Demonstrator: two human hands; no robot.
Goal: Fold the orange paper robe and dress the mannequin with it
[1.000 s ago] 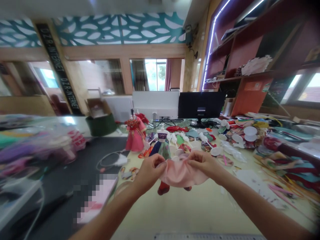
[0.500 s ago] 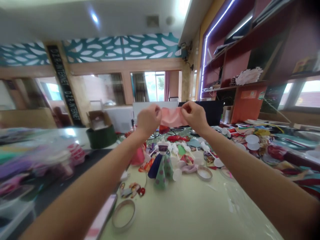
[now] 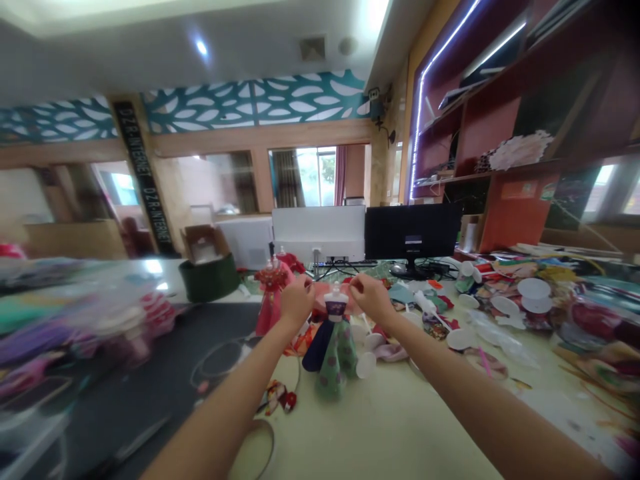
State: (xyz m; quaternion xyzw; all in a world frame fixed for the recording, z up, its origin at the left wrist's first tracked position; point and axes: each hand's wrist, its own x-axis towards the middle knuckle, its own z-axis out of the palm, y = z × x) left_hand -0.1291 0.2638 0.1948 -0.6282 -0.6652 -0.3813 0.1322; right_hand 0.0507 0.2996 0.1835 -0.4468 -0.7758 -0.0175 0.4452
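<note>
A small strip of thin pink fabric [image 3: 321, 301] is stretched between my two hands. My left hand [image 3: 297, 303] pinches its left end, and my right hand [image 3: 371, 298] pinches the right end. In front of the strip stands a miniature dress form [image 3: 337, 298], upright on the table, which hides the strip's middle. The form wears a purple bodice [image 3: 337, 309] with white trim. Its skirt [image 3: 336, 367] is green with dark dots, with a navy panel [image 3: 317, 347] on the left side. Whether the strip touches the form I cannot tell.
Red and pink doll dresses [image 3: 270, 297] stand left of my left hand. White and black monitors [image 3: 320, 230] stand behind. Fabric scraps [image 3: 520, 270] and white discs [image 3: 534, 289] crowd the right. A tape roll [image 3: 260, 450] lies at the front; a green round container [image 3: 209, 277] stands back left.
Both hands have come down with the pink fabric, from in front of the monitors to behind the dress form's top. The view has shifted slightly.
</note>
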